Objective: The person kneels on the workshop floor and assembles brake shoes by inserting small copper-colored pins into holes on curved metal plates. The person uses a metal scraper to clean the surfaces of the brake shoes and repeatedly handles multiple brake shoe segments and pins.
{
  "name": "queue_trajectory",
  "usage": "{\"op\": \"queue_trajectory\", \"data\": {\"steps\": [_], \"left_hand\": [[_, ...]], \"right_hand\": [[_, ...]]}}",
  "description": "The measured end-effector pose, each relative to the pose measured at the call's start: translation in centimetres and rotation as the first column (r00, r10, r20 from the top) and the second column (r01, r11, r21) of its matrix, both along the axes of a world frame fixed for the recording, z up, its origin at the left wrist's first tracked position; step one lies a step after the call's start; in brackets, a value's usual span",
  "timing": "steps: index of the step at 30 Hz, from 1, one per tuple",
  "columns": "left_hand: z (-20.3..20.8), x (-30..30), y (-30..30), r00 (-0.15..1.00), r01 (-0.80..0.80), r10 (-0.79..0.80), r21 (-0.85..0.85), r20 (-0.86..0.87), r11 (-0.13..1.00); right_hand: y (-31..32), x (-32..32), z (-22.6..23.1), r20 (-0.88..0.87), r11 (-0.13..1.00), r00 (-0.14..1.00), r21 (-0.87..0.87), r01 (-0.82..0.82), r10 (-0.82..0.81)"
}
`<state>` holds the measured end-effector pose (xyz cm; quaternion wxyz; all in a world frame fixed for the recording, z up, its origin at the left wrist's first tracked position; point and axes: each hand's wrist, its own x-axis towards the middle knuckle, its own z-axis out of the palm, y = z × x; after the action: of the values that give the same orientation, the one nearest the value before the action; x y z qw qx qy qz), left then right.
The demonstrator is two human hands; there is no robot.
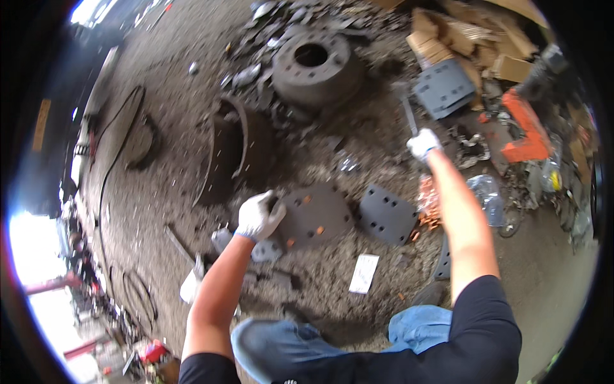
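Probably a stiff tool (pixel 410 116); hold its near end
Your right hand (pixel 423 144) grips it; left hand (pixel 259 216), fingers half-curled, hold unclear

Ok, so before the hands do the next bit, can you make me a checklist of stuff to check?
1. Hands covered: ok. The left hand and right hand are both gloved in white.
2. Slim grey metal tool in the grip: ok. The right hand appears closed around its near end.
3. Left hand touching the broad brownish-grey plate: cannot tell. It is at the left edge.
4. Small copper-coloured pieces all together: not ok. Some lie on the plate, others in a heap.
5. Holes showing in the dark-grey, four-sided plate: ok.
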<state>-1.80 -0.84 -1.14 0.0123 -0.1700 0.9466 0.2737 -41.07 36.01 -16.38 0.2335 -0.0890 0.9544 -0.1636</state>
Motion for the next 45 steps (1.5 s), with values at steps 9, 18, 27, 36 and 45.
{"op": "queue_trajectory", "data": {"steps": [9, 18, 27, 36, 45], "left_hand": [[0.9, 2.2, -1.4, 0.997, -0.025, 0.029, -0.050, 0.068, 0.998], [1.3, 1.0, -1.9, 0.987, 0.008, -0.015, 0.047, 0.161, 0.999], [1.0, 2.4, -1.6, 0.993, 0.042, -0.052, 0.099, 0.102, 0.994], [1.2, 3.2, -1.6, 0.993, 0.050, -0.058, 0.078, 0.107, 0.996], [1.1, 3.4, -2.3, 0.987, 0.028, -0.048, 0.128, 0.156, 0.991]], "right_hand": [[-8.8, 19.7, 14.1, 0.760, 0.165, 0.526, -0.617, 0.770, 0.382], [-19.1, 28.8, 28.5, 0.182, -0.278, 0.814, -0.880, 0.385, 0.552], [-19.7, 38.7, 20.3, 0.168, -0.027, 0.957, -0.983, 0.179, 0.236], [-19.2, 40.6, 20.9, 0.137, -0.074, 0.971, -0.985, 0.154, 0.196], [-20.3, 40.1, 25.7, -0.154, -0.332, 0.895, -0.943, -0.006, 0.419]]}}
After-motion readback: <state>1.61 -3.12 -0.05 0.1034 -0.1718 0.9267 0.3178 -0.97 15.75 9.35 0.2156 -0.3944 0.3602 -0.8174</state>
